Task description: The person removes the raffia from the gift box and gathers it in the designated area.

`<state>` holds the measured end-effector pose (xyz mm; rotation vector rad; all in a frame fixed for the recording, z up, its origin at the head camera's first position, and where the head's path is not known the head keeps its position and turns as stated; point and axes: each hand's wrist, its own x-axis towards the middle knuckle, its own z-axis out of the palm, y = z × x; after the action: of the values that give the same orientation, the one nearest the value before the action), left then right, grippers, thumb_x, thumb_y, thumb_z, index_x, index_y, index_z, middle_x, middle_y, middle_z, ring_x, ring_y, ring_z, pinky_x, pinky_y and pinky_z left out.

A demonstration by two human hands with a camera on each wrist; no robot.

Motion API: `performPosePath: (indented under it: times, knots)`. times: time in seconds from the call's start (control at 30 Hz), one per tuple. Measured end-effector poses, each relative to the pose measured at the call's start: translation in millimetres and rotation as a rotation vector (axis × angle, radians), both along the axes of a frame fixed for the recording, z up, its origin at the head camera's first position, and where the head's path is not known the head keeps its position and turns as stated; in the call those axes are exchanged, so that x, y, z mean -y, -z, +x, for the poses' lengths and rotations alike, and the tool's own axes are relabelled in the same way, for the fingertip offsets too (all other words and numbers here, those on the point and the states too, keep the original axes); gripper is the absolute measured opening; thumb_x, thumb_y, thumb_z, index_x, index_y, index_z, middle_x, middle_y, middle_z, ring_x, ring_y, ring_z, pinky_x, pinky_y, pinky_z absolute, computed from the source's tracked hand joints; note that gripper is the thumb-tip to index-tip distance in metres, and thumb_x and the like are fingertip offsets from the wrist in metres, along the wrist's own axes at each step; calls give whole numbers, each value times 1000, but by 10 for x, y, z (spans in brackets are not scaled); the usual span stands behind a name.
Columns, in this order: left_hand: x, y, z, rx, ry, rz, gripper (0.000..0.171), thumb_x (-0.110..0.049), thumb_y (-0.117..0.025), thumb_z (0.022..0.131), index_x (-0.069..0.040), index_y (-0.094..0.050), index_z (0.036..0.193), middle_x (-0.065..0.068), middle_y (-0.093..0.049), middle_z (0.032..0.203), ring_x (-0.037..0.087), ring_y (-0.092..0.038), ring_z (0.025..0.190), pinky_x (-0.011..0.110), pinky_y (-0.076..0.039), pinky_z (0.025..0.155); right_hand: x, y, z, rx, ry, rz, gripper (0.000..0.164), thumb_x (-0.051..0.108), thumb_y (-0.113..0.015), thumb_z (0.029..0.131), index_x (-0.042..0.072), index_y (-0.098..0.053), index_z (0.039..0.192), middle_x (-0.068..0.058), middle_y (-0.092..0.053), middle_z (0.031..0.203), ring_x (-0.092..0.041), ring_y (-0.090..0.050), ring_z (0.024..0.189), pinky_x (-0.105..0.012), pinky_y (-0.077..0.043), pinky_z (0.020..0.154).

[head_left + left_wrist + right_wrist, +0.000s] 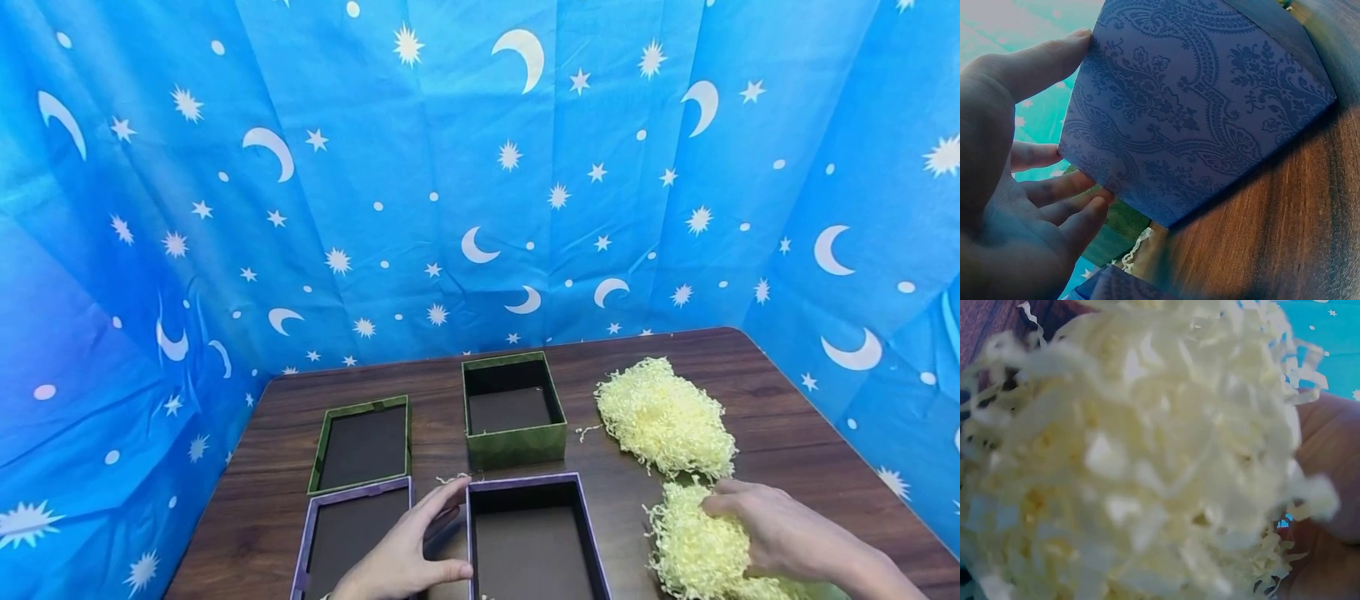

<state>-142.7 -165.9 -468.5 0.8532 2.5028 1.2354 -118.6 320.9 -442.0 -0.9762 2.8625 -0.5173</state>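
Observation:
On the right, my right hand (780, 529) grips a clump of pale yellow shredded paper (701, 542). In the right wrist view the shreds (1129, 469) fill most of the picture, blurred, with part of the hand at the right edge. My left hand (408, 542) rests its fingertips and thumb against the left side of an open purple box (532, 477). Seen from the left wrist, the box's patterned side (1191, 119) faces the palm; the thumb meets one edge and the fingers spread along another. A few shreds lie at the bottom of this box.
Behind the purple box stands an open green box (517, 447). To the left lie a green lid (318, 450) and a purple lid (302, 542), both inside up. A larger heap of shredded paper (663, 417) sits at the back right. Blue starry cloth (450, 167) surrounds the wooden table (795, 400).

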Motion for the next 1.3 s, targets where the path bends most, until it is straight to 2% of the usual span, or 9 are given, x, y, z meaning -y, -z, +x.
performPosePath:
  times: [0.17,0.33,0.4,0.6,0.73,0.93,1.03,1.13,1.3]
  knots:
    - [-3,-9,-11,28,-3,5,87,-36,-77,83,-39,-25,152,5,-30,159,28,-32,143,49,-36,112,14,15,-3,19,23,29,63,-14,-64,47,35,-55,87,-1,-65,107,-13,-64,87,-30,-55,61]
    - [-2,-14,-14,29,2,2,86,-37,-77,83,-40,-25,152,4,-30,159,30,-32,143,51,-37,111,30,33,22,44,63,34,66,-19,-60,47,33,-60,88,-13,-67,111,-38,-66,95,-47,-58,72]
    - [0,-12,-12,17,5,-2,87,-38,-77,83,-39,-25,152,3,-30,158,31,-32,143,52,-37,111,37,43,34,42,66,30,67,-19,-59,47,33,-60,89,-15,-67,111,-42,-65,97,-50,-57,74]
    - [5,1,-10,15,15,9,87,-35,-77,83,-38,-24,152,-1,-30,158,27,-34,143,43,-38,112,63,72,55,-34,38,26,68,-18,-58,46,36,-58,87,1,-66,105,-19,-67,89,-37,-60,67]
    - [10,6,-7,21,14,16,87,-32,-77,84,-38,-24,152,0,-30,158,27,-33,143,41,-38,112,84,79,37,-57,25,8,67,-19,-54,47,37,-56,85,11,-62,99,-2,-58,79,-27,-55,59]
    - [10,5,2,15,4,1,88,-31,-78,83,-39,-24,152,-2,-29,158,31,-31,144,51,-37,111,82,96,9,-45,0,4,63,-22,-46,49,35,-49,76,10,-63,96,-9,-62,80,-27,-52,56]
    - [5,10,2,2,6,2,88,-31,-78,83,-37,-24,153,-1,-29,158,31,-31,144,53,-37,110,69,106,1,-78,-30,-32,59,-24,-41,48,30,-44,71,17,-54,86,-2,-51,70,-21,-43,50]
    - [-1,7,2,1,8,1,88,-32,-78,83,-37,-24,153,1,-29,159,31,-31,143,53,-38,110,65,113,-2,-103,-53,-75,54,-24,-37,46,25,-39,69,21,-36,78,6,-25,64,-15,-28,48]
    - [-3,-3,0,15,6,-4,88,-33,-77,83,-39,-23,152,1,-29,159,32,-30,144,56,-36,110,76,85,-3,-19,-69,-84,55,-24,-43,47,25,-42,71,19,-37,79,7,-27,65,-14,-32,48]
